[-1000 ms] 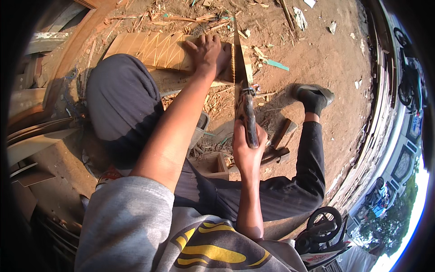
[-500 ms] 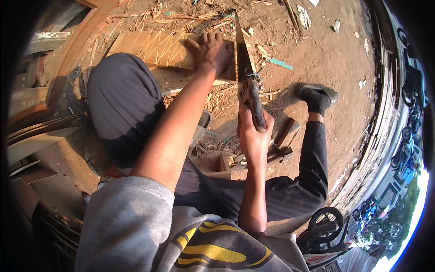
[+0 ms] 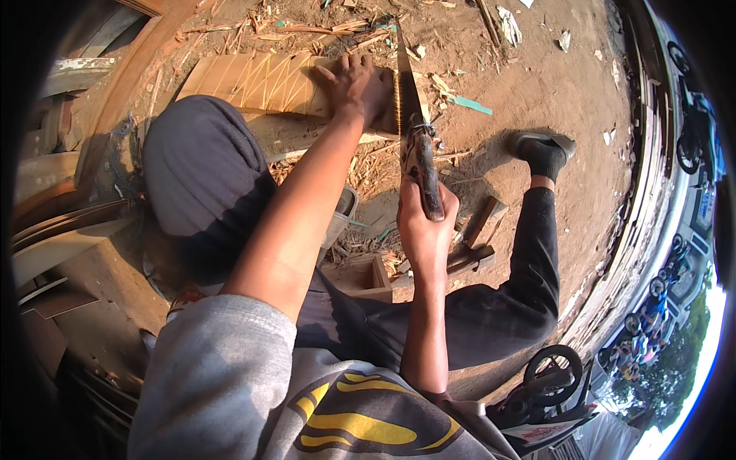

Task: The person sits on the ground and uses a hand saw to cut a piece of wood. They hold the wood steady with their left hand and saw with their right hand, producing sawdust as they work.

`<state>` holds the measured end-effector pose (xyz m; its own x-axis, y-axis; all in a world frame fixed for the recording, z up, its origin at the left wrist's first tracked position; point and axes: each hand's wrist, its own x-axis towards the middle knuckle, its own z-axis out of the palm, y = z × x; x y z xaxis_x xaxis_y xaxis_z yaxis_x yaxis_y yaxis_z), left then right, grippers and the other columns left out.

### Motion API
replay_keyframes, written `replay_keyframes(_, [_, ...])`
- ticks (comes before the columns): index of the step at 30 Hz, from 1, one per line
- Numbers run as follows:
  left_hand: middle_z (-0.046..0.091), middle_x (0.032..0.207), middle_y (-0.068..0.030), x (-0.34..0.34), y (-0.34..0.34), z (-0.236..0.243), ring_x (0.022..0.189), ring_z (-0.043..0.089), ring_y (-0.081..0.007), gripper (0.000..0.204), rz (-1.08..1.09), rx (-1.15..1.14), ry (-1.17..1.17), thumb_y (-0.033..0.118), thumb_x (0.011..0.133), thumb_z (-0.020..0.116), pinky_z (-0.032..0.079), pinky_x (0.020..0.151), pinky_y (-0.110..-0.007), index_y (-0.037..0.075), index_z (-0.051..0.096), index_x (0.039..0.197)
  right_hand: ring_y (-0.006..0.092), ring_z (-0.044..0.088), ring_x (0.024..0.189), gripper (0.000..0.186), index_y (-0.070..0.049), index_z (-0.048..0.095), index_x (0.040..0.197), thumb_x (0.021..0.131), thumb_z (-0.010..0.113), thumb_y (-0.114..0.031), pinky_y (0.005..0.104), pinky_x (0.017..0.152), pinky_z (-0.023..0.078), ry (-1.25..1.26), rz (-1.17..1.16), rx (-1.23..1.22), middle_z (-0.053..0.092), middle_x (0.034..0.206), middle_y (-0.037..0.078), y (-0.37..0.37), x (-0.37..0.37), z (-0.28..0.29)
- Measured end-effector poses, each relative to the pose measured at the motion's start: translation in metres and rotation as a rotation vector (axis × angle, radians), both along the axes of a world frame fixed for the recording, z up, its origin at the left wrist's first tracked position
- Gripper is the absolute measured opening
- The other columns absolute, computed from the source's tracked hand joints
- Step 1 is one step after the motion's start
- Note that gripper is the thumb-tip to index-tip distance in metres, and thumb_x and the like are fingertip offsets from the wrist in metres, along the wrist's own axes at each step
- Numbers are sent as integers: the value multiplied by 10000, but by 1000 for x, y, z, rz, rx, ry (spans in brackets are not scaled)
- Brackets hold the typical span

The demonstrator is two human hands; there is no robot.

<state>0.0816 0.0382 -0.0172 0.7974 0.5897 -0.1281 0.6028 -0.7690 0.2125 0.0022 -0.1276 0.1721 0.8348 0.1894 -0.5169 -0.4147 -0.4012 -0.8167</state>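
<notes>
My left hand (image 3: pixel 357 90) lies with fingers spread on a pale wooden board (image 3: pixel 249 80), near the board's right end. Slanting zigzag lines, light in colour, run across the board's face. My right hand (image 3: pixel 426 230) is wrapped round the dark, worn handle of a handsaw (image 3: pixel 412 92). The saw's blade points away from me, its toothed edge along the board's right end, just right of my left hand. How deep the teeth sit in the wood cannot be made out. My left knee is bent close to the board's near side.
Wood chips and offcuts litter the dirt ground, with a green strip (image 3: pixel 471 105) right of the saw. Near my right leg lie a wooden-handled tool (image 3: pixel 481 257) and an open wooden box (image 3: pixel 371 277). Timber frames (image 3: pixel 115 100) stand at left; a motorbike (image 3: pixel 548 383) is at lower right.
My right hand and the saw have shifted very slightly left. My right foot has moved a little to the right, and my left knee a little left. The left hand stays on the board.
</notes>
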Motion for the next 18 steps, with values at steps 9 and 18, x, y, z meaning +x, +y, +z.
replay_keyframes(9, [552,1281,-70,11,0,-5,1285,422,-255,343,-2,12,-4,273,959,411,196,1012,-760,105,511,1240,27,401,559,184,2,545,728,877,569,-102,226,484,332,67,-56,23,473,600,-30,-37,-42,35])
replay_keyframes(18, [575,1173,-112,9,-4,1,1217,457,-276,283,-5,10,-83,219,941,416,216,974,-780,106,572,1149,48,414,582,180,8,531,724,857,567,-109,252,514,361,25,15,-58,471,607,-20,-36,-40,33])
